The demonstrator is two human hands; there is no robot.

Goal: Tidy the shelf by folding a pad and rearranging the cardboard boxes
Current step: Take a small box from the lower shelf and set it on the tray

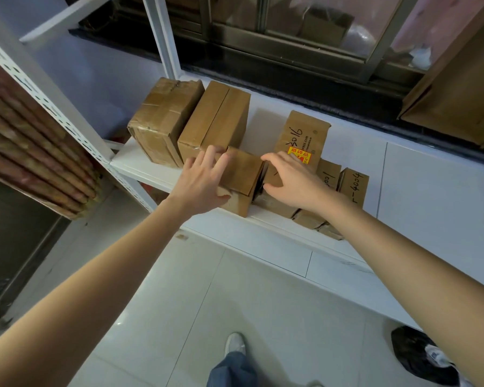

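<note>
Several brown cardboard boxes stand on a low white shelf (pixel 140 166). My left hand (pixel 200 181) lies over the left side of a small box (pixel 242 177) at the shelf's front edge, fingers spread across its top. My right hand (pixel 291 181) grips the neighbouring small box (pixel 273 202), thumb in the dark gap between the two. Behind them stands a box marked 3016 (pixel 305 135) with a yellow sticker. Two large boxes, a taped one (pixel 162 118) and a plain one (pixel 215 121), lean at the back left. A box marked 4004 (pixel 354 185) stands at the right. No pad is visible.
A white perforated shelf post (pixel 53 104) runs diagonally at left, with a stack of reddish-brown sheets (pixel 34 152) on the upper shelf. A dark window sill (pixel 291 79) lies behind the shelf. A large carton (pixel 458 88) stands far right. On the tiled floor: my shoe (pixel 235 344), a black bag (pixel 419 356).
</note>
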